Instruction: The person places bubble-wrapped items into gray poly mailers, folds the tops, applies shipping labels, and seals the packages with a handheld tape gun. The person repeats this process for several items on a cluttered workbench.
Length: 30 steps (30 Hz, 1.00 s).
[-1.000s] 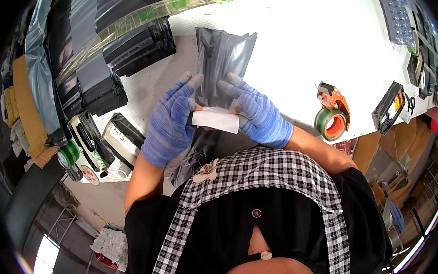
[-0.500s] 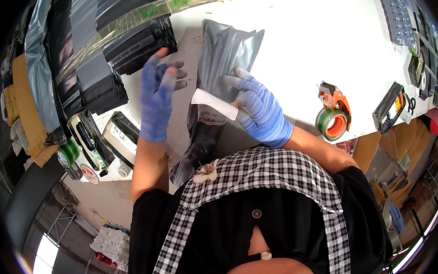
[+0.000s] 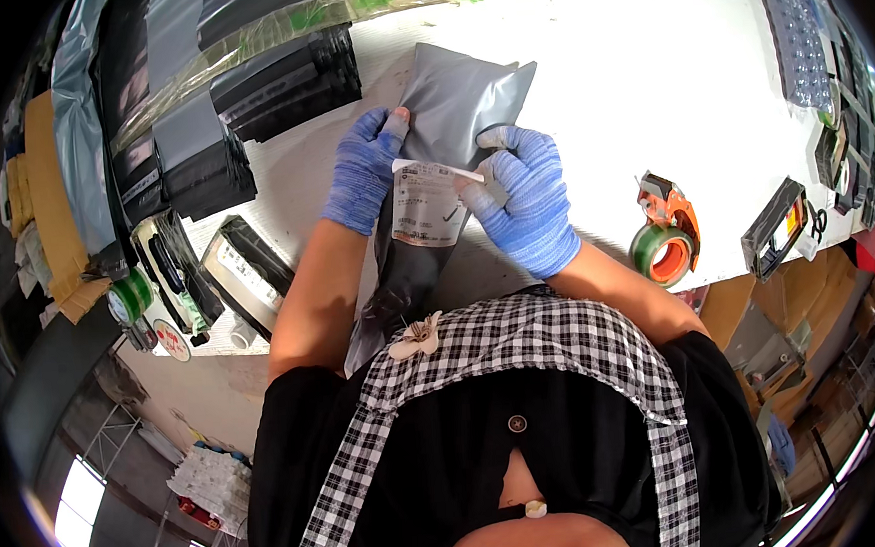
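Observation:
A grey plastic mailing bag (image 3: 462, 96) lies lengthwise before me, its lower part black and reaching down to my apron. On its middle sits a printed white label (image 3: 424, 212). Across the label's top runs a white paper strip (image 3: 446, 169), its right end at my right thumb. My left hand (image 3: 361, 173), in a blue glove with greyish fingertips, is closed on the bag's left edge, thumb on top. Gloved alike, my right hand (image 3: 528, 203) grips the bag's right edge with bent fingers; what its fingertips pinch underneath is hidden.
Stacks of black and grey mailing bags (image 3: 286, 82) fill the left side under a clear tape band. An orange tape dispenser (image 3: 667, 229) stands to the right, beside a black-framed packet (image 3: 775, 228) and scissors (image 3: 817, 222). Bubble wrap (image 3: 792, 36) lies far right.
My left hand has come down and right from the air to grip the bag's left edge. The white strip has been lowered, so more of the label shows.

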Available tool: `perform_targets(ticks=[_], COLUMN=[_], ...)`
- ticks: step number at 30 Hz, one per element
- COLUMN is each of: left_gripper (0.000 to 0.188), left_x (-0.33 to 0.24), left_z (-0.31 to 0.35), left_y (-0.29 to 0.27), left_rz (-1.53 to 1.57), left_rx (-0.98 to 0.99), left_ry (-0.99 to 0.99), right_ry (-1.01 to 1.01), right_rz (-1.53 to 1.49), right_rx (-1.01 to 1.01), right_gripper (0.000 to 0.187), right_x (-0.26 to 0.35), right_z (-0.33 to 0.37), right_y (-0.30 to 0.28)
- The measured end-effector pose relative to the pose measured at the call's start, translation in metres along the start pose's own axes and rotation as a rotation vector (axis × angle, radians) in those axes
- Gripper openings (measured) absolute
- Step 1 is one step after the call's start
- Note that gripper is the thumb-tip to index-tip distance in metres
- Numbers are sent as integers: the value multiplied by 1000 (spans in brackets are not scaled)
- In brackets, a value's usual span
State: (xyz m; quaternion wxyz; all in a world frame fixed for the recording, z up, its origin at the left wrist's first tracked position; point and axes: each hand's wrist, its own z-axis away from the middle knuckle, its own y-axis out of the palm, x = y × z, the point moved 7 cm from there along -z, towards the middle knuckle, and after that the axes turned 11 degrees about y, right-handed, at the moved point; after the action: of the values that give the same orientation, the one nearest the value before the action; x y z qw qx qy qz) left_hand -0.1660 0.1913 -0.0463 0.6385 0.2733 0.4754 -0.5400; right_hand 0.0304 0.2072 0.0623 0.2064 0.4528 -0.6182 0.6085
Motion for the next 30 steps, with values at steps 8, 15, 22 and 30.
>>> perform_targets(ticks=[8,15,22,30], left_gripper=[43,52,32,22], left_x=[-3,-21,-25,-41], left_z=[-5,26,31,20], left_y=[-3,-14,-2,-1], left_rz=[-18,208,-220,-468], left_rx=[-15,61,24,-57], left_ry=[48,129,176,453], right_ry=[-75,-113,-87,-109], right_rz=[138,202,221,257], right_rx=[-43,1,13,-35], right_gripper=[29,32,32,26], right_x=[0,-3,-9,-7], right_z=[-13,-20,-16,-20], right_y=[8,15,18,19])
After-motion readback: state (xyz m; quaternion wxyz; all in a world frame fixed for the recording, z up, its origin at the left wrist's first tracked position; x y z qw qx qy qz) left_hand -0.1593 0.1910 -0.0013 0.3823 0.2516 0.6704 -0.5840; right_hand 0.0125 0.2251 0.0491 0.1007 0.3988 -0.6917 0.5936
